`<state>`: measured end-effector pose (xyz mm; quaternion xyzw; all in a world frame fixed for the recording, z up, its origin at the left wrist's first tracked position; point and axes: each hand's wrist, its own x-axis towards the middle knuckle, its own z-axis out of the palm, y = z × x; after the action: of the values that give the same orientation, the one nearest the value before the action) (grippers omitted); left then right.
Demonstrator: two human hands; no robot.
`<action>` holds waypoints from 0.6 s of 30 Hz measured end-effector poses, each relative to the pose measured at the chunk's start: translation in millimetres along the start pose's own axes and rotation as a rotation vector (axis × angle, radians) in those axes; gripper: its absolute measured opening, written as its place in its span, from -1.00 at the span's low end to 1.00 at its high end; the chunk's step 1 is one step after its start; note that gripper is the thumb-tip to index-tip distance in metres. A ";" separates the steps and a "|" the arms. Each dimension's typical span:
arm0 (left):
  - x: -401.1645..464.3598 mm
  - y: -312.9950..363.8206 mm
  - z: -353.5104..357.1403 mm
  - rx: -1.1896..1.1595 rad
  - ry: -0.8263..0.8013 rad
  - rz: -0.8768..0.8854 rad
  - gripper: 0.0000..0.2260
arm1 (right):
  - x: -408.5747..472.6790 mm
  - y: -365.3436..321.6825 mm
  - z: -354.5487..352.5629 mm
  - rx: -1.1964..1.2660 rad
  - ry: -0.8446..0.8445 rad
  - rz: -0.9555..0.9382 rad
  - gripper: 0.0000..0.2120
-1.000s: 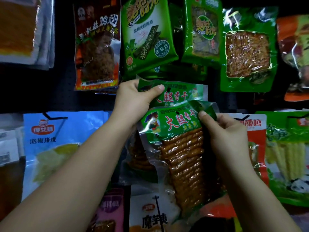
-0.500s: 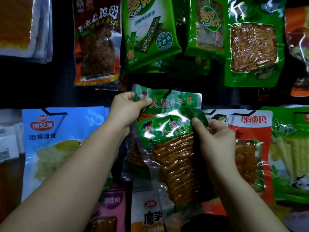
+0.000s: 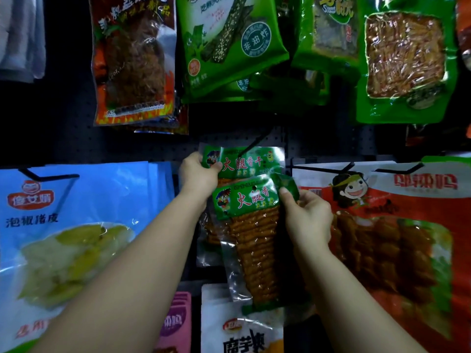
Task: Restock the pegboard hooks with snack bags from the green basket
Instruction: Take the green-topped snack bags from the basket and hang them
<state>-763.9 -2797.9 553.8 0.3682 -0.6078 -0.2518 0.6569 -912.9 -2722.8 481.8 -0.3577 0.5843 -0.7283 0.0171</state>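
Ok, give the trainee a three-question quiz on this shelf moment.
1. True or false: the right hand pinches the front bag at its top right corner.
2. The left hand holds the rear bag. Which bag hangs just left of it? A) blue bag B) red bag C) pink bag
3. Fill in: the black hook passes through the top of the ____ bag.

Key: 1 true; 2 A, the blue bag; 3 rear.

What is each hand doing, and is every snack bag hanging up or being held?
left hand: grips the hanging green bag's top corner
right hand: pinches the front green bag
hanging green bag: on the hook
front green bag: held, not yet hung
blue bag: hanging
red bag: hanging
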 end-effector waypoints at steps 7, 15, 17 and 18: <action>20.1 -16.9 8.1 0.087 0.037 -0.039 -0.63 | 11.9 7.7 14.4 -0.107 0.001 0.089 -0.73; 5.2 -19.8 5.1 0.075 0.043 -0.037 -0.61 | -14.3 8.7 0.1 -0.062 0.007 -0.003 -0.74; -11.5 -16.3 4.9 0.064 0.053 -0.012 -0.52 | -25.3 7.8 -6.4 0.020 -0.019 -0.040 -0.74; -22.6 -13.4 4.0 0.072 0.059 0.016 -0.46 | -30.9 6.5 -9.3 0.073 -0.037 -0.050 -0.76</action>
<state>-769.2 -2789.0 529.3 0.3939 -0.5998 -0.2138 0.6628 -897.5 -2703.3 460.2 -0.3849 0.5477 -0.7426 0.0226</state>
